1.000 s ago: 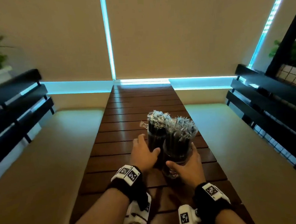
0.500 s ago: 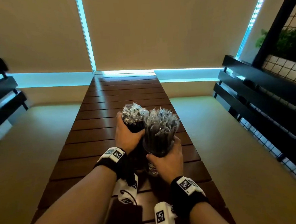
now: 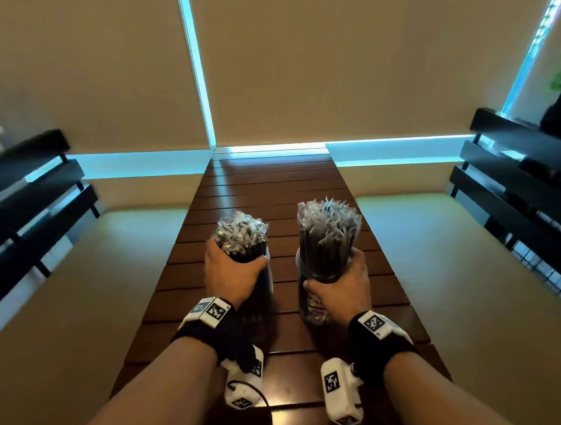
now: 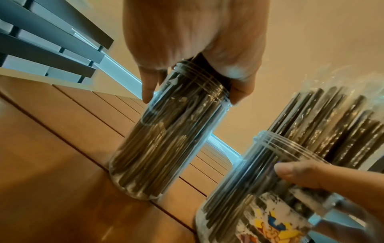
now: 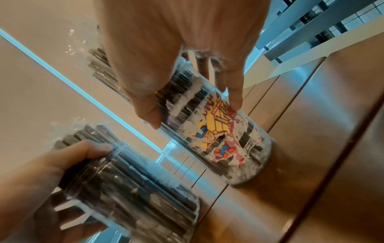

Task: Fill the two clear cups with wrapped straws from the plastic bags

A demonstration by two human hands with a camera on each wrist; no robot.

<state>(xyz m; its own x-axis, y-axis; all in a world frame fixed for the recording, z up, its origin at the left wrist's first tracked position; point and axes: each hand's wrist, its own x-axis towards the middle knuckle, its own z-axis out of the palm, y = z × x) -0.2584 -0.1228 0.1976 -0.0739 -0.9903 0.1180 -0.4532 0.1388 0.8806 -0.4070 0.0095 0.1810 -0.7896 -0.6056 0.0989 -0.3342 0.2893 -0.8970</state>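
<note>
left hand (image 3: 232, 274): wraps the left cup (image 3: 260, 279) near its rim, thumb on the inner side, fingers curled round the far side; fingertips (image 4: 148, 92) press the threaded neck.
right hand (image 3: 339, 284): wraps the right cup (image 3: 311, 305) near its rim, thumb on the inner side, fingers (image 5: 234, 97) spread down the wall onto the torn label.
left cup: clear, plain, stands on the tabletop (image 3: 271, 186), roughly mid-width left of centre, closer to the near edge than the far one; packed with wrapped straws (image 3: 241, 231), clear wrapper ends sticking up above the rim.
right cup: clear, torn colourful sticker on its side, base on the tabletop, right of centre; packed full, its straws (image 3: 329, 222) stand higher than the left bunch.
cups: side by side, apart, a bare strip of slats between them.
tilt: both look slightly leaned in the wrist views; cannot tell for sure, wide lens.
surround: dark slatted benches (image 3: 25, 201) along both sides, beige blinds past the far edge.
</note>
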